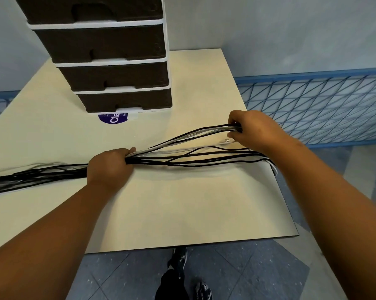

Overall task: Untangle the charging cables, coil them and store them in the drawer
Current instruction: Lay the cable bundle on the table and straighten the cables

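Head view: both hands (pixel 111 165) (pixel 251 129) on cables (pixel 182 158)

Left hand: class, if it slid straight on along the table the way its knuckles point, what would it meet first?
Probably the right hand. The left hand grips the cable bundle and points right along it; only cables span the gap between, though depth is uncertain.

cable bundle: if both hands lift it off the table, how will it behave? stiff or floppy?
Likely floppy: between the left hand and right hand the cables sag and fan apart rather than hold a line. The loose ends trailing left on the table would probably droop and drag. Strands may slip unevenly, since they are separate, not tied.
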The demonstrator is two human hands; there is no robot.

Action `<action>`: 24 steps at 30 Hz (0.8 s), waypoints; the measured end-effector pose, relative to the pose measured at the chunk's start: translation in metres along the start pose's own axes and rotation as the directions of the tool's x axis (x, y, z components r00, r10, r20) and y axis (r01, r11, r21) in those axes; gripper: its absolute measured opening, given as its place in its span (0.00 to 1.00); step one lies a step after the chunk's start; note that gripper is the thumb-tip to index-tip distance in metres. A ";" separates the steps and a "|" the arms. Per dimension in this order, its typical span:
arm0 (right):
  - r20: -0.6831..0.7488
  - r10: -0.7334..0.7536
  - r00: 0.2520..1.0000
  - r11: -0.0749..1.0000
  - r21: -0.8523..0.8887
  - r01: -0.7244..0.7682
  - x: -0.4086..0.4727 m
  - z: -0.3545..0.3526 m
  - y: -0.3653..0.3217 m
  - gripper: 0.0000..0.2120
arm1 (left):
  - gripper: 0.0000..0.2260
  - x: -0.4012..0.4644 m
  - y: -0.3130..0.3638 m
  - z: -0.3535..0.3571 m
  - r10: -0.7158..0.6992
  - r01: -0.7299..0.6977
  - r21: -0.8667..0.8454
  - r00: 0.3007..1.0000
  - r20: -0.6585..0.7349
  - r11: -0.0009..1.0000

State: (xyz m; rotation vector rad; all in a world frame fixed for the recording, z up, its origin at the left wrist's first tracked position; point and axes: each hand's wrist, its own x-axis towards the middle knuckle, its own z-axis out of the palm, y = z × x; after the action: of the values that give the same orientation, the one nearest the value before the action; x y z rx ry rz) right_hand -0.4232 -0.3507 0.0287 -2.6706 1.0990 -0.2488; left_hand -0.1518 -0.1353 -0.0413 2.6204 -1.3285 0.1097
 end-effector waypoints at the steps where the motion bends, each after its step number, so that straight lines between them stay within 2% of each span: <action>1: -0.016 0.003 1.000 1.000 0.028 -0.003 0.000 -0.001 0.000 0.12 | 0.12 0.000 0.000 0.000 -0.002 0.002 -0.001 1.000 0.001 1.000; 6: 0.080 0.034 0.996 0.995 0.092 -0.041 -0.003 -0.010 0.003 0.23 | 0.11 0.000 0.000 0.000 -0.003 0.003 0.007 1.000 -0.011 1.000; 11: 0.073 0.013 0.997 1.000 -0.021 -0.012 -0.002 -0.013 0.014 0.16 | 0.13 -0.001 0.000 -0.001 -0.007 0.007 -0.005 1.000 -0.015 1.000; 14: 0.089 0.084 0.992 0.996 -0.049 -0.080 -0.005 -0.011 0.024 0.13 | 0.12 0.000 0.000 -0.001 -0.005 0.005 -0.003 1.000 -0.015 1.000; 15: 0.108 0.118 0.987 0.993 -0.007 -0.118 -0.007 -0.010 0.028 0.11 | 0.12 0.000 -0.001 0.000 -0.005 0.005 -0.003 1.000 -0.013 1.000; 17: 0.139 0.168 0.976 0.964 0.183 -0.192 -0.010 -0.007 0.033 0.06 | 0.12 0.000 -0.002 0.000 -0.010 0.010 -0.011 1.000 -0.008 1.000; 20: 0.165 0.218 0.962 0.861 0.432 -0.269 -0.017 -0.011 0.035 0.04 | 0.11 -0.001 -0.002 0.000 -0.014 0.014 -0.021 1.000 0.002 1.000; 22: 0.163 0.217 0.963 0.866 0.424 -0.267 -0.018 -0.015 0.036 0.08 | 0.12 0.000 -0.002 0.000 -0.013 0.013 -0.022 1.000 0.004 1.000; 24: 0.140 0.199 0.970 0.912 0.336 -0.236 -0.018 -0.020 0.035 0.11 | 0.14 -0.001 -0.001 -0.001 -0.012 0.012 -0.019 1.000 0.002 1.000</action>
State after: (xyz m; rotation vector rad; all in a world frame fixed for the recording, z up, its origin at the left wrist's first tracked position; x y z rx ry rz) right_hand -0.4644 -0.3653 0.0366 -2.2028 1.1833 -0.2371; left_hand -0.1514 -0.1339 -0.0409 2.6130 -1.3084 0.0926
